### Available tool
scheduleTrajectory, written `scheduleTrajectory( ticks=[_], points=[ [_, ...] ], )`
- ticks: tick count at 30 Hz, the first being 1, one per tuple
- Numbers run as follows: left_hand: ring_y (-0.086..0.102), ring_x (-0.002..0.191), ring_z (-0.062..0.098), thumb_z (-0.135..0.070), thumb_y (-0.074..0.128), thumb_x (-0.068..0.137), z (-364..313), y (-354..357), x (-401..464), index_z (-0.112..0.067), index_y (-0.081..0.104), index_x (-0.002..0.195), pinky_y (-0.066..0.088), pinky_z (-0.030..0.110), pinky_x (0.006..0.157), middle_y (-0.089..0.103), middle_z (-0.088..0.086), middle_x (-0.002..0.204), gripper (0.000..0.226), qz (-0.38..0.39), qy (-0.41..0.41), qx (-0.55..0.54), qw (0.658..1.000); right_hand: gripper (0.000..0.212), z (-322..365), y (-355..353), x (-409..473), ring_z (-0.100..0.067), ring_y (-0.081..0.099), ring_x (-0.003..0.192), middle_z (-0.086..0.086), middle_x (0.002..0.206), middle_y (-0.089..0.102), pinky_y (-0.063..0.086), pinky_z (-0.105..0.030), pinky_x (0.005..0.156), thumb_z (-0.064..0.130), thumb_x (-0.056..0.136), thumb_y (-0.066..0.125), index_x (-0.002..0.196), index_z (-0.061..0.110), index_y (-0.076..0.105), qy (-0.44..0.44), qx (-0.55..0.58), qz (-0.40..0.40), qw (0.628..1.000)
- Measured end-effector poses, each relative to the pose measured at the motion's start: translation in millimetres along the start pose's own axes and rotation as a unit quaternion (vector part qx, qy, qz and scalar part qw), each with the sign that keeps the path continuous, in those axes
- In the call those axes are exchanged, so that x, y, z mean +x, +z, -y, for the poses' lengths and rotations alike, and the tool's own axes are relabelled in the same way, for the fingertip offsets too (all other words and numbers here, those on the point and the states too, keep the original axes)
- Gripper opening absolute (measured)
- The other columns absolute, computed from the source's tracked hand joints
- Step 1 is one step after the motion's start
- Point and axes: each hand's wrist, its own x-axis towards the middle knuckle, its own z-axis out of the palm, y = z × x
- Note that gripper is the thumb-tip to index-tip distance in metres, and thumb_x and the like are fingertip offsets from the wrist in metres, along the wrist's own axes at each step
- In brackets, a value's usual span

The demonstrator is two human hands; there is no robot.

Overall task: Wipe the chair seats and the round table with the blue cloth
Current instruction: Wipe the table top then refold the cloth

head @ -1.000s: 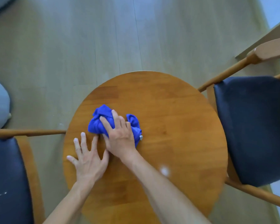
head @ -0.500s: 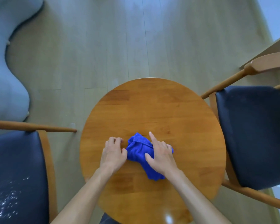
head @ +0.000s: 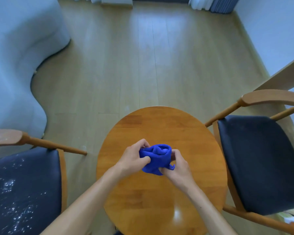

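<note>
The blue cloth is bunched up above the middle of the round wooden table. My left hand grips its left side with curled fingers and thumb. My right hand grips its right and lower side. To the left stands a wooden chair with a dark seat speckled with white crumbs. Another dark chair seat is on the right, with only faint specks on it.
A pale blue curved sofa fills the far left. Wooden flooring stretches beyond the table. The right chair's curved wooden backrest rises near a light board by the wall.
Both hands have lifted the cloth off the tabletop and now bunch it between them; earlier the right hand pressed it flat on the table. The view has tilted up, showing more floor.
</note>
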Motion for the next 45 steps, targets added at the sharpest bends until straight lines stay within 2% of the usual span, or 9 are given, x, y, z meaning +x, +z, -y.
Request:
scheduleTrajectory(
  ticks=[5, 9, 12, 15, 20, 28, 34, 40, 45],
  points=[
    [0.047, 0.058, 0.006, -0.015, 0.05, 0.064, -99.4, -52.0, -31.0, -0.036, 0.052, 0.083, 0.043, 0.023, 0.053, 0.059, -0.015, 0.07, 0.028, -0.019, 0.145, 0.049, 0.988, 0.067, 101.5, -54.0, -30.5, 0.008, 0.045, 0.118, 0.024, 0.129, 0.047, 0.041, -0.008, 0.09, 0.03, 0.081, 0.075, 0.137, 0.034, 0.04, -0.111, 0.053, -0.018, 0.992],
    [0.055, 0.064, 0.009, -0.014, 0.05, 0.065, -170.2, -82.8, -59.2, -0.039, 0.055, 0.09, 0.049, 0.028, 0.057, 0.065, -0.014, 0.079, 0.036, -0.033, 0.208, 0.084, 0.974, 0.019, 184.3, -89.4, -47.4, -0.004, 0.057, 0.104, 0.011, 0.111, 0.061, 0.048, -0.03, 0.091, 0.03, 0.095, 0.056, 0.114, 0.03, 0.059, -0.167, 0.02, -0.058, 0.984],
    [0.059, 0.075, 0.001, -0.015, 0.053, 0.067, -207.1, -102.4, -78.5, -0.05, 0.054, 0.093, 0.049, 0.015, 0.063, 0.067, -0.021, 0.088, 0.043, -0.046, 0.236, 0.122, 0.963, 0.014, 228.5, -114.9, -58.0, -0.015, 0.064, 0.083, 0.002, 0.088, 0.07, 0.053, -0.032, 0.076, 0.016, 0.094, 0.056, 0.093, 0.024, 0.067, -0.169, 0.0, -0.056, 0.984],
    [0.062, 0.088, 0.006, -0.006, 0.058, 0.076, -229.3, -118.3, -90.1, -0.036, 0.064, 0.106, 0.052, 0.025, 0.079, 0.069, -0.015, 0.095, 0.042, -0.062, 0.259, 0.156, 0.951, 0.018, 257.9, -137.5, -66.8, -0.03, 0.066, 0.087, -0.011, 0.091, 0.072, 0.054, -0.042, 0.079, 0.017, 0.097, 0.052, 0.103, 0.016, 0.068, -0.142, 0.026, 0.021, 0.989],
    [0.064, 0.097, 0.005, 0.008, 0.056, 0.079, -256.5, -137.7, -104.1, -0.025, 0.068, 0.115, 0.052, 0.027, 0.088, 0.07, -0.019, 0.099, 0.05, -0.094, 0.293, 0.165, 0.937, 0.021, 290.6, -159.0, -75.1, -0.016, 0.066, 0.086, -0.007, 0.101, 0.071, 0.057, -0.034, 0.075, 0.017, 0.097, 0.054, 0.114, 0.014, 0.066, -0.161, -0.011, 0.143, 0.976],
    [0.064, 0.105, 0.003, -0.001, 0.06, 0.088, -273.5, -157.0, -119.0, -0.021, 0.066, 0.121, 0.05, 0.024, 0.093, 0.069, -0.012, 0.11, 0.039, -0.169, 0.333, 0.148, 0.916, 0.011, 312.3, -165.2, -77.6, -0.031, 0.068, 0.076, -0.019, 0.085, 0.069, 0.058, -0.034, 0.066, 0.002, 0.093, 0.056, 0.088, -0.006, 0.062, -0.194, 0.128, 0.049, 0.971],
    [0.062, 0.083, -0.004, 0.006, 0.056, 0.086, -286.2, -176.3, -135.5, -0.026, 0.073, 0.094, 0.046, 0.009, 0.072, 0.069, -0.02, 0.084, 0.037, -0.189, 0.364, 0.183, 0.893, 0.012, 319.3, -174.1, -83.2, -0.03, 0.066, 0.065, -0.025, 0.079, 0.066, 0.059, -0.036, 0.061, 0.001, 0.093, 0.051, 0.091, -0.008, 0.059, -0.15, 0.136, -0.022, 0.979],
    [0.059, 0.083, -0.003, 0.003, 0.052, 0.087, -297.7, -179.0, -142.4, -0.035, 0.067, 0.086, 0.043, 0.006, 0.067, 0.066, -0.024, 0.082, 0.041, -0.191, 0.366, 0.221, 0.883, 0.011, 312.5, -186.1, -81.2, -0.01, 0.053, 0.046, -0.006, 0.061, 0.061, 0.043, -0.027, 0.047, 0.006, 0.086, 0.058, 0.081, -0.002, 0.063, -0.091, -0.02, -0.098, 0.991],
    [0.057, 0.083, -0.008, 0.006, 0.048, 0.082, -316.2, -169.3, -141.6, -0.03, 0.069, 0.085, 0.04, 0.003, 0.067, 0.064, -0.026, 0.08, 0.042, -0.18, 0.403, 0.236, 0.866, 0.011, 304.7, -183.2, -76.7, -0.014, 0.051, 0.061, -0.002, 0.067, 0.06, 0.042, -0.028, 0.055, 0.011, 0.084, 0.056, 0.081, 0.003, 0.063, -0.06, -0.106, -0.108, 0.987]
  ],
)
